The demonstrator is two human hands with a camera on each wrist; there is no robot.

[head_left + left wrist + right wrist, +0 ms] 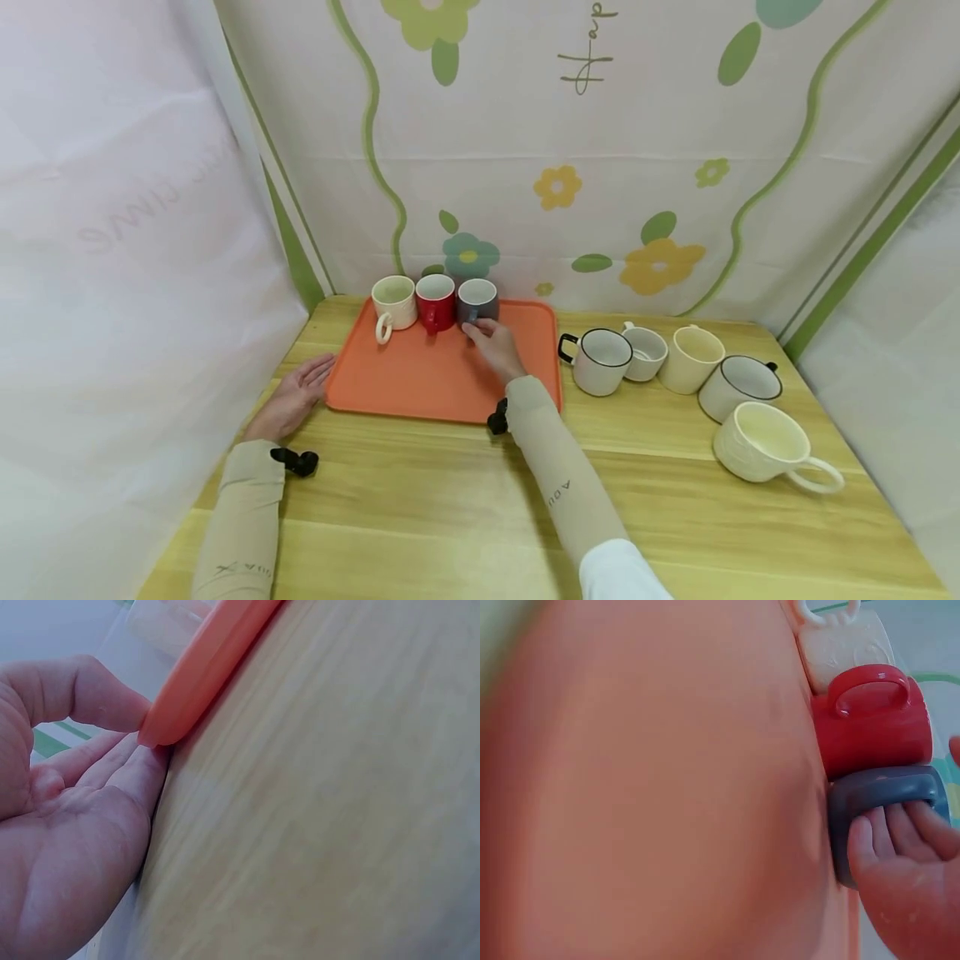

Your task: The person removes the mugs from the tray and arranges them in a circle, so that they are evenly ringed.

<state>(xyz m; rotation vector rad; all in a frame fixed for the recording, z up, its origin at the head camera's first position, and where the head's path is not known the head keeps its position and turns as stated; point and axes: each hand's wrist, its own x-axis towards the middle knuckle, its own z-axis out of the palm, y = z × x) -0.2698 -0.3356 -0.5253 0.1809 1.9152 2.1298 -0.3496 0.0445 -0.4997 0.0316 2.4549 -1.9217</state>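
Note:
My right hand [498,348] is at the grey mug [487,310]. Its extended fingers lie against the mug beside the handle [889,789], and the thumb stands apart on the handle's other side. The grey mug is upright at the back of the orange tray [420,379]. To its left are a red mug [442,310] and a cream mug [397,310], handles toward me. At the tray's front left corner, my left hand [294,398] lies palm turned up. Its straight fingers and thumb touch the orange rim [191,686] in the left wrist view.
Right of the tray are a black-rimmed white mug [596,371], a small white cup [645,367], a cream mug [686,367], another black-rimmed mug [727,396] and a wide cream cup [750,454]. A flowered cloth [495,183] hangs behind the wooden table [420,517].

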